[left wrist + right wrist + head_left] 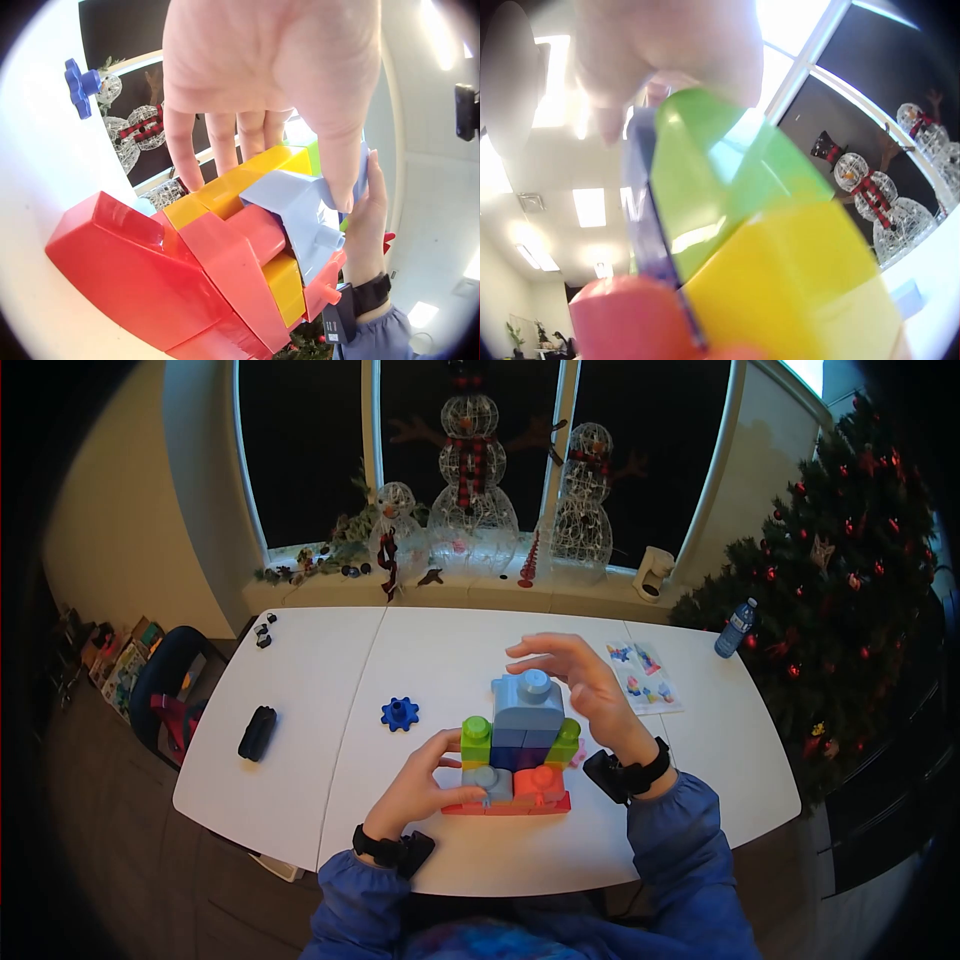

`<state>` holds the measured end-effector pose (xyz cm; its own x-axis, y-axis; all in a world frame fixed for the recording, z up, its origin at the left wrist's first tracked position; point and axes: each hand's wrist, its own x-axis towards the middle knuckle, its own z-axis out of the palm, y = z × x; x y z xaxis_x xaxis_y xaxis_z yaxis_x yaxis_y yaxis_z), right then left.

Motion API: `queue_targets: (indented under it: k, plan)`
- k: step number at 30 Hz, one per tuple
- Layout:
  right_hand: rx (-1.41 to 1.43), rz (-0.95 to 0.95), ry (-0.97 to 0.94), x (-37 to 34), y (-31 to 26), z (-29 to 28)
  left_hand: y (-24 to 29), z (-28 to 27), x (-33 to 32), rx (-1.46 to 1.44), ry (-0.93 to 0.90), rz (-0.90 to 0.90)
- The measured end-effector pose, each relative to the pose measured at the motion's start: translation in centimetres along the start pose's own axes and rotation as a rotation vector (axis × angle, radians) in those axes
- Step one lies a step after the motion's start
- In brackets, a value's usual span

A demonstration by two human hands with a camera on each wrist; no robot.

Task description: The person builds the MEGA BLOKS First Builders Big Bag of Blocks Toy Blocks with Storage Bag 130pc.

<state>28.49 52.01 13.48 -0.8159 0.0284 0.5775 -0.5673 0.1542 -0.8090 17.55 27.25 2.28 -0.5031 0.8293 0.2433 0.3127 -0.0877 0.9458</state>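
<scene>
A tower of toy building blocks stands on the white table, on a red base. A large light blue block tops it, above dark blue blocks. Green blocks sit on yellow ones at the sides, with a grey-blue block and a coral block in front. My left hand holds the tower's left side, thumb on the grey-blue block and fingers behind the yellow ones. Beside the top block, my right hand is raised with fingers extended over it, holding nothing.
On the table lie a dark blue gear-shaped piece and a black case. A picture sheet and a water bottle are at the right. A pink piece shows partly behind the tower.
</scene>
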Motion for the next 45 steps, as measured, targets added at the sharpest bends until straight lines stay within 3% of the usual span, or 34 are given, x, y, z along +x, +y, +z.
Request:
queue_targets:
  k: [1,2,5,6,9,13,19,23,26,29,32,35,38,45]
  plan:
    - [0.193,0.055,-0.006,0.6,0.3,-0.7,0.1,0.0,0.0,0.004,0.004,-0.004]
    - [0.094,0.111,0.027,1.3,1.1,-1.8,0.1,0.1,0.0,0.002,0.001,0.003]
    - [-0.516,0.181,-0.015,3.4,5.5,-3.7,0.1,0.0,0.0,0.006,-0.005,0.012]
    - [-0.759,0.089,-0.124,3.8,7.5,-4.4,0.1,0.0,0.0,0.015,-0.002,0.008]
    - [-1.095,0.135,-0.36,3.6,12.8,-5.4,0.2,0.1,0.0,0.013,-0.003,0.009]
    - [-1.016,0.411,-0.564,2.9,12.3,-4.2,0.2,0.0,-0.1,0.001,0.003,-0.003]
    - [-0.896,0.362,-0.576,1.2,14.8,-4.6,-0.2,0.0,-0.1,-0.004,0.002,0.028]
    - [-0.92,0.428,-0.464,2.2,11.1,-3.3,0.0,0.0,0.0,0.003,-0.001,0.016]
    - [-0.795,0.143,-0.097,3.6,11.4,-4.1,-0.1,0.0,0.0,-0.001,0.003,0.021]
    - [-0.276,0.169,0.122,5.4,5.4,-2.8,-0.3,0.0,0.0,0.001,-0.002,0.025]
    - [0.002,0.019,0.138,4.5,-0.8,-0.8,-0.2,0.0,-0.1,0.003,-0.001,0.019]
    - [-0.056,-0.052,0.081,1.9,-4.0,1.2,-0.2,0.0,-0.1,-0.006,0.003,0.019]
    - [-0.285,-0.186,0.016,0.9,-3.8,1.6,-0.4,0.0,0.0,-0.014,0.003,0.017]
    - [-0.238,-0.104,0.103,-0.5,-2.3,2.3,-0.7,0.0,0.0,-0.012,0.004,0.013]
